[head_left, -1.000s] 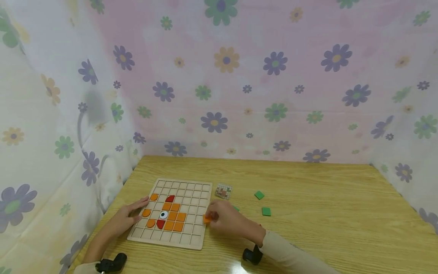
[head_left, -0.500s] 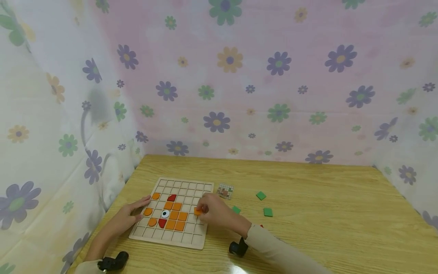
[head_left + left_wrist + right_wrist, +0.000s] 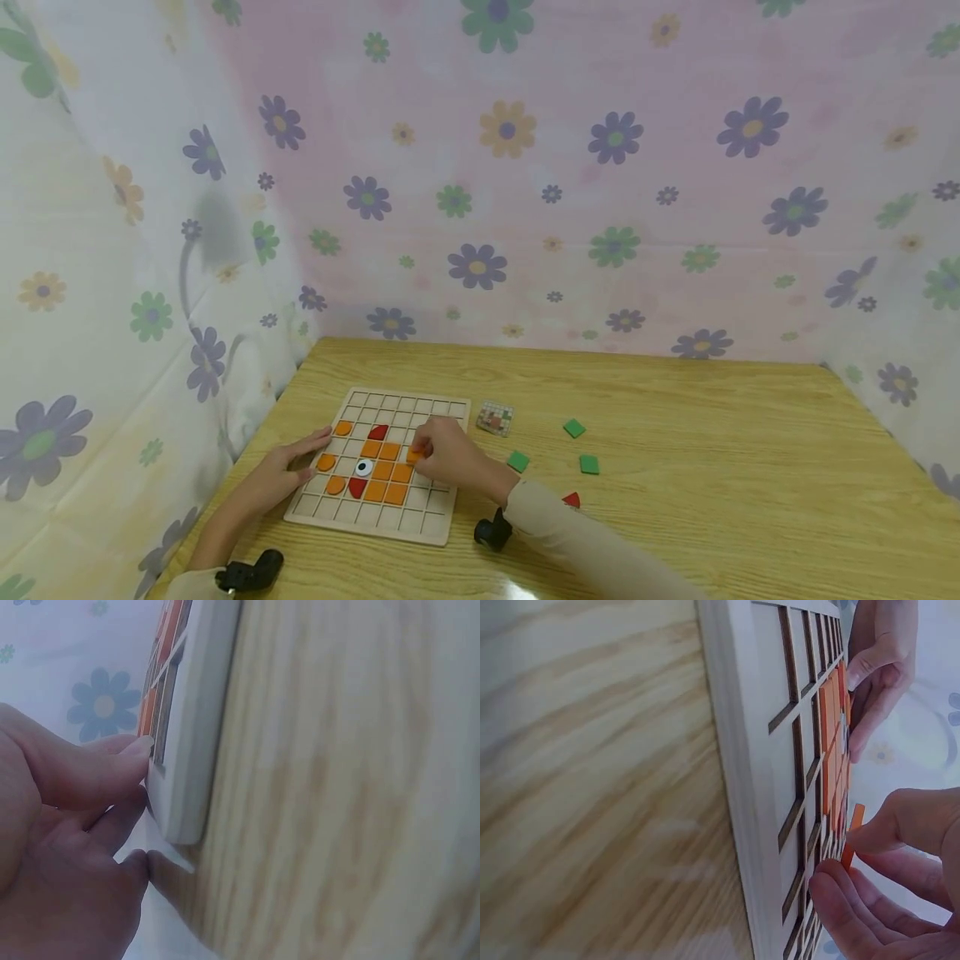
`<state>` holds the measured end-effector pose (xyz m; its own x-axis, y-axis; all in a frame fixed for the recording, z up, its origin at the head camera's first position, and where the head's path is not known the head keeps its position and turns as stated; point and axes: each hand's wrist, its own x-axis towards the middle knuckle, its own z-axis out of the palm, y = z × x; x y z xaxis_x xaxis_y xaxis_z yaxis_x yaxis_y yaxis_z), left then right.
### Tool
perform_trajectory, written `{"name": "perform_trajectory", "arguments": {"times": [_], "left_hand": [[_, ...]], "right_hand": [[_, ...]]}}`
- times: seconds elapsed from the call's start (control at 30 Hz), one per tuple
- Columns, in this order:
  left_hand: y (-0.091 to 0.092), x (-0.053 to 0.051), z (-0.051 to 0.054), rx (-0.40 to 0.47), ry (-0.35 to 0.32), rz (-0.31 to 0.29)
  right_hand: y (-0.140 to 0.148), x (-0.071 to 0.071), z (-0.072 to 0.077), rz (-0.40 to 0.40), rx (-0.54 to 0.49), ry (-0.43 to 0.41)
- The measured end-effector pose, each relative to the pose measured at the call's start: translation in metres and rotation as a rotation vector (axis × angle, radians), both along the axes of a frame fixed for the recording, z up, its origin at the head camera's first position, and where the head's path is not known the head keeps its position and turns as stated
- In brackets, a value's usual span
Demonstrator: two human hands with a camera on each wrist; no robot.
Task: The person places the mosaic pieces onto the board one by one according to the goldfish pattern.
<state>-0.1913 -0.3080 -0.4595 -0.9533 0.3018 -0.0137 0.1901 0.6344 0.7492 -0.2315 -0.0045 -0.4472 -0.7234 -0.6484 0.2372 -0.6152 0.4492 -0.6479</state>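
A pale wooden grid board (image 3: pixel 367 527) lies on the table, with several orange squares (image 3: pixel 377 492), orange rounded tiles (image 3: pixel 335 485), two red tiles (image 3: pixel 357 488) and a white eye tile (image 3: pixel 363 467) set in its cells. Over the right part of the grid my right hand (image 3: pixel 450 450) pinches an orange tile (image 3: pixel 857 816) between thumb and fingers, just above the cells. At the board's left edge rests my left hand (image 3: pixel 272 482), its fingers fairly straight; in the left wrist view the thumb (image 3: pixel 135 754) touches the rim.
A small patterned card (image 3: pixel 495 418) lies behind the board's right side. Three green squares (image 3: pixel 588 464) and a red piece (image 3: pixel 572 500) are spread on the wooden table (image 3: pixel 712 467). Flowered cloth (image 3: pixel 525 167) surrounds the table.
My right hand has carried the orange tile leftward from the board's right edge to over the grid, uncovering a green square and the red piece. My left hand stays at the board's edge.
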Motion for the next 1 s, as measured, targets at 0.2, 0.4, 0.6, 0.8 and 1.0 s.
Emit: {"name": "perform_trajectory", "arguments": {"times": [0.2, 0.4, 0.6, 0.8, 1.0], "left_hand": [[0.001, 0.000, -0.001, -0.006, 0.007, 0.003], [0.001, 0.000, -0.001, -0.004, 0.017, -0.002], [0.000, 0.000, 0.001, 0.007, 0.002, -0.001], [0.000, 0.000, 0.000, -0.016, 0.014, -0.003], [-0.001, -0.001, -0.002, 0.004, 0.017, -0.003]], "right_hand": [[-0.011, -0.004, -0.003, -0.027, 0.004, 0.039], [-0.018, -0.005, -0.004, -0.029, 0.037, 0.030], [-0.020, -0.002, 0.000, -0.038, 0.127, 0.061], [-0.017, 0.000, 0.000, -0.005, 0.148, 0.093], [-0.009, 0.001, -0.001, 0.046, 0.123, 0.130]]}}
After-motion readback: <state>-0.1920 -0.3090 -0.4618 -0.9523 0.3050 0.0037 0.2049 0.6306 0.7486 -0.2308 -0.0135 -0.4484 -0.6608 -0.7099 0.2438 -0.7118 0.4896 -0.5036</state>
